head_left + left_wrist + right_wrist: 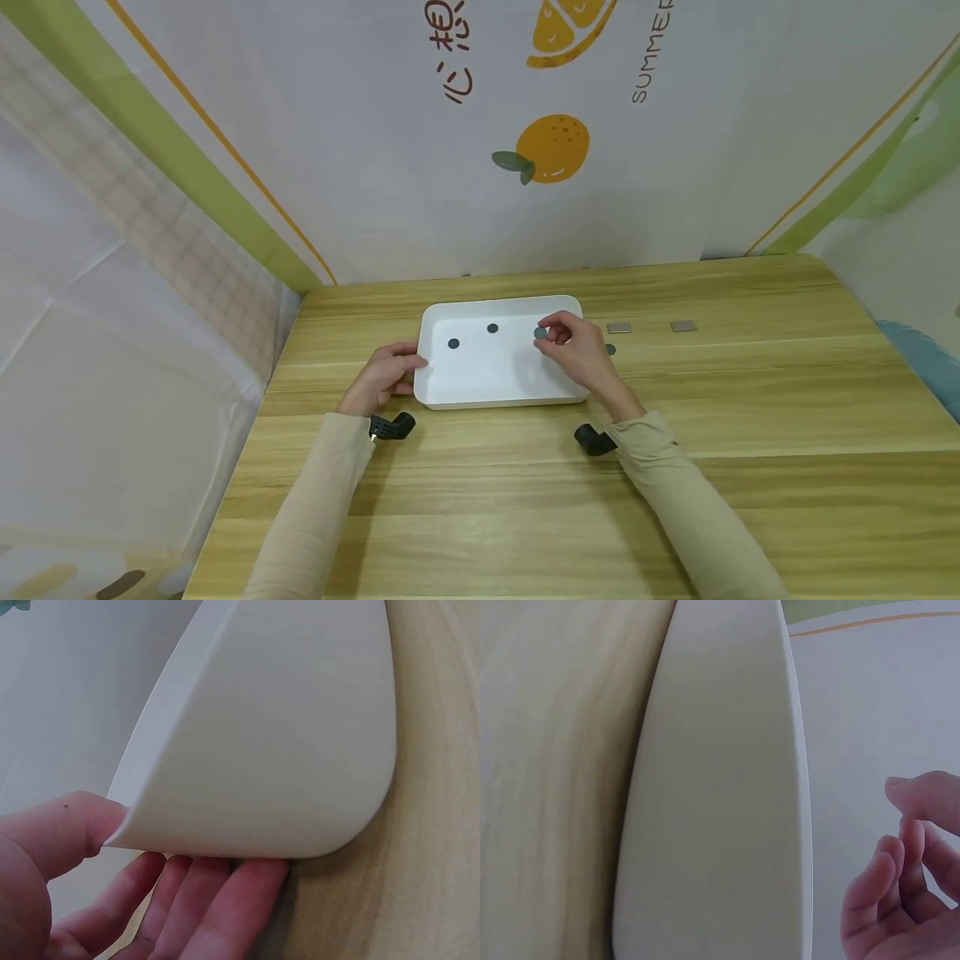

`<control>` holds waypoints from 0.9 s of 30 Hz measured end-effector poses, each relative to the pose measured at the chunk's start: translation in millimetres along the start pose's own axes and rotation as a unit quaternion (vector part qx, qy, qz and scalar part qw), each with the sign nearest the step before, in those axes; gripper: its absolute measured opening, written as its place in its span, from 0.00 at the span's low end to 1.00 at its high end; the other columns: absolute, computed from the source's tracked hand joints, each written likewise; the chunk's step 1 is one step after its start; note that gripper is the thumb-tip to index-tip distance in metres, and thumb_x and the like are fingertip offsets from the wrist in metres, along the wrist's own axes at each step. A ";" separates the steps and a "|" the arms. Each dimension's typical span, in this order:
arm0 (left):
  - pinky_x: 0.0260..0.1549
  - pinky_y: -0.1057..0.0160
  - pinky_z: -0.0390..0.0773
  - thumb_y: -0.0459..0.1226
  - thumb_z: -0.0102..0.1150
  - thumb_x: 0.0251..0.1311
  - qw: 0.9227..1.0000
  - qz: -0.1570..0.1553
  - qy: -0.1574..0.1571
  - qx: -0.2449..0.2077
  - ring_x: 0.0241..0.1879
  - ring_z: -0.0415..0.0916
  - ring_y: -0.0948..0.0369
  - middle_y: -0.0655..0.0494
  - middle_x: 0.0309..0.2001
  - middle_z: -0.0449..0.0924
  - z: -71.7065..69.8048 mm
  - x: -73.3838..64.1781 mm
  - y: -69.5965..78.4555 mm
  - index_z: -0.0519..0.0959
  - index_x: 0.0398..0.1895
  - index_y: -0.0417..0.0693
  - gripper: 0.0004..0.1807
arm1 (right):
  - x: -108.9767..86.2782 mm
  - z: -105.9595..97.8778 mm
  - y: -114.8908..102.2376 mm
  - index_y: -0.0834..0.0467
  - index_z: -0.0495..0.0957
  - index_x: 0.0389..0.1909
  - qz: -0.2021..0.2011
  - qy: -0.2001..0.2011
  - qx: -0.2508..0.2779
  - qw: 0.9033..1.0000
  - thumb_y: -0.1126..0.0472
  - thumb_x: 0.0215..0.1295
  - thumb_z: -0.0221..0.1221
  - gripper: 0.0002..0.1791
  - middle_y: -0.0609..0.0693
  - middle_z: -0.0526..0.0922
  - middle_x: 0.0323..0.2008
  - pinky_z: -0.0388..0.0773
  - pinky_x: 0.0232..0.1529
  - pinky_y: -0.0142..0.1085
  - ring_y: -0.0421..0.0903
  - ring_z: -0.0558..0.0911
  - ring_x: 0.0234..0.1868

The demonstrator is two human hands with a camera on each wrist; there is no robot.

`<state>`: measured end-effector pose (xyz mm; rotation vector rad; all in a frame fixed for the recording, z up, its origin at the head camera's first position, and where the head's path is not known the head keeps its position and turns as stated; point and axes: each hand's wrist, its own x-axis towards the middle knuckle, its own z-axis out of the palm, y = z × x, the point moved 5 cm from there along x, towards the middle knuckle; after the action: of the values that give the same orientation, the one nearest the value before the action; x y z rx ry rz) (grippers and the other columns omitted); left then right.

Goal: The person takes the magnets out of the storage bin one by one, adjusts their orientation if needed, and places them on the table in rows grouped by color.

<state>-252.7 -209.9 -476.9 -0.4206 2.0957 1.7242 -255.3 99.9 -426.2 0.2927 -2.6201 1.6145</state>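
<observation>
A shallow white tray (480, 375) with rounded corners sits on the wooden table. My left hand (385, 377) holds its left end; in the left wrist view the thumb (71, 825) hooks over the rim and the other fingers press against the outer wall. Over the tray's right part, my right hand (576, 346) pinches a small dark grey disc (541, 332) between thumb and fingertips. Two similar discs lie apart inside the tray, one at the left (453, 343) and another near the middle (492, 328). The right wrist view hides the pinched disc.
Just right of the tray, another dark disc (611, 349) lies on the table (480, 500), partly behind the right hand. Two flat grey rectangular pieces, a nearer one (619, 327) and a farther one (683, 326), lie beyond it. A printed curtain (390, 192) hangs behind the table.
</observation>
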 end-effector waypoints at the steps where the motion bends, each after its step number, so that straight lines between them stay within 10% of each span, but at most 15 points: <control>1: 0.29 0.67 0.83 0.32 0.57 0.62 1.000 -0.001 0.000 0.001 0.33 0.79 0.64 0.47 0.51 0.74 -0.1 0.0 0.1 0.64 0.67 0.37 0.29 | -0.1 -1.1 0.4 0.63 0.80 0.41 -0.001 0.001 0.001 1.000 0.66 0.56 0.66 0.12 0.51 0.75 0.28 0.70 0.31 0.26 0.47 0.73 0.31; 27: 0.30 0.66 0.84 0.32 0.56 0.63 1.000 0.001 -0.005 -0.004 0.33 0.80 0.65 0.45 0.53 0.74 0.7 0.8 -0.7 0.62 0.68 0.37 0.30 | -4.7 -28.0 12.5 0.64 0.79 0.46 0.011 0.010 -0.009 1.000 0.64 0.59 0.65 0.15 0.53 0.75 0.31 0.71 0.30 0.25 0.48 0.74 0.33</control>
<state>-253.0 -209.2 -478.0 -0.4110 2.0841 1.7335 -254.6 130.9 -425.2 0.2461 -2.6296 1.5911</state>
